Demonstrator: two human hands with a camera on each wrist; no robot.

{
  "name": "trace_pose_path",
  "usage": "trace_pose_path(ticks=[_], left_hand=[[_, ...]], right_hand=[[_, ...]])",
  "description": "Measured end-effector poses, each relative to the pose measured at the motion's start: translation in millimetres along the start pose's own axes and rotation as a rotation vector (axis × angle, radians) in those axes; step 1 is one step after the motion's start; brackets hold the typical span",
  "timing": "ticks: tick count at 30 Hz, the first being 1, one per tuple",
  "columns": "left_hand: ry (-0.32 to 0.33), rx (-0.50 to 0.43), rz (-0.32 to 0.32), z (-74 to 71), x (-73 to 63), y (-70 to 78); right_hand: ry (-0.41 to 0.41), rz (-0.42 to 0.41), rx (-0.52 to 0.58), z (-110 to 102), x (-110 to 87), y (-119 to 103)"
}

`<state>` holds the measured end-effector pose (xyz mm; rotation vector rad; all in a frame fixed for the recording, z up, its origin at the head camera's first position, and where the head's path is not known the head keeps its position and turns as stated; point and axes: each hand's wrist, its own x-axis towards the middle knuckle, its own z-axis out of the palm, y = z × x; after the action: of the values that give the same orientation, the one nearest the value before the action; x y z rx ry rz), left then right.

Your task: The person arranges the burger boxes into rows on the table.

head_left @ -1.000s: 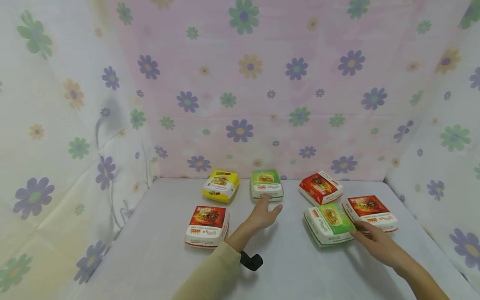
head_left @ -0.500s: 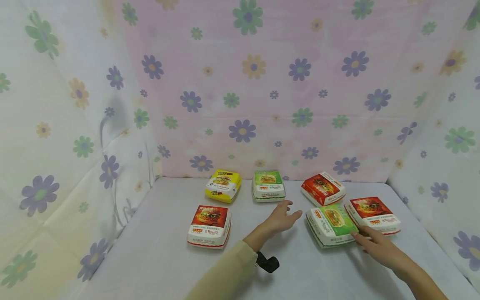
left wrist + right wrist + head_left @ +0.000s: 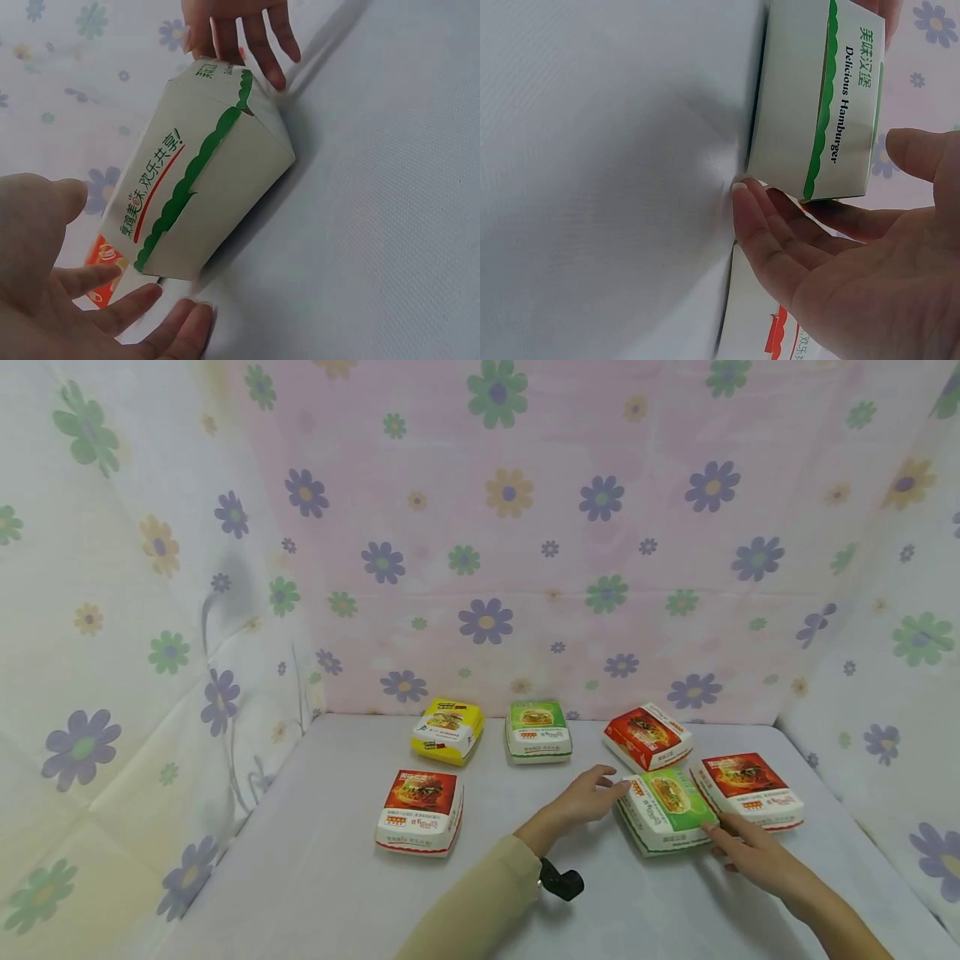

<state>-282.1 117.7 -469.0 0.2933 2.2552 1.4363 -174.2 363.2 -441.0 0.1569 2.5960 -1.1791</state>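
On the table (image 3: 315, 885) just beside the rightmost red box (image 3: 750, 787), the front green box (image 3: 667, 814) sits between the left hand (image 3: 581, 802), fingers spread, and the right hand (image 3: 759, 856), thumb apart from loosely extended fingers.

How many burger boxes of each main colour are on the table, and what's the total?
Red-and-white boxes: 3
Green-and-white boxes: 2
Yellow-and-white box: 1
Total: 6
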Motion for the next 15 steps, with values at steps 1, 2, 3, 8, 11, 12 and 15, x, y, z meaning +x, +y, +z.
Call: trace_pose_path(ticks=[1,2,3,8,11,12,15], left_hand=[[-0.003,-0.005,0.001,1.0,0.4,0.3],[-0.004,-0.008,0.002,2.0,0.9,0.5],[-0.004,-0.01,0.002,2.8,1.3,0.7],[-0.004,-0.014,-0.004,6.0,2.9,1.4],[0.001,0.008,-0.009,7.5,3.4,0.7],[0.004,0.022,-0.011,8.0,3.3,0.3],[0.008,0.049,-0.017,9.0,2.4,-0.6]], right_hand=[[-0.001,0.002,0.001,0.0,0.2,-0.2],[-0.001,0.003,0.003,0.0,0.4,-0.3],[-0.001,0.005,0.004,0.2,0.7,-0.4],[0.005,0.004,0.006,1.8,1.7,0.1],[0.01,0.003,0.017,3.4,1.5,0.6],[0.012,0.002,0.023,3.9,1.4,0.7],[0.019,-0.001,0.041,5.5,1.3,1.0]])
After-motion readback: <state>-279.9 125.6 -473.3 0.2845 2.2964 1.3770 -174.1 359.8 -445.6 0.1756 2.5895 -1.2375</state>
